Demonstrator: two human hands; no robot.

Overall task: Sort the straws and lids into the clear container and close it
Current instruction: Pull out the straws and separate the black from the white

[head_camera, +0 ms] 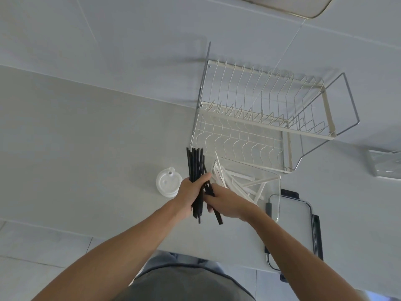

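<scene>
Sitting left of clear container (273, 178): stacked white lids (168, 183). Left hand (191, 192) clamped round black straws (196, 168). Right hand (227, 204) pinching bundle's lower ends. White straws (243, 181) inside container; container lid (303, 218) just right.

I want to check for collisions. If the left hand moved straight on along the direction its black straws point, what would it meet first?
Probably the wire dish rack: the left hand grips the black straws, whose tips already lie near its front corner. Depth is unclear, so they might pass above it.
</scene>
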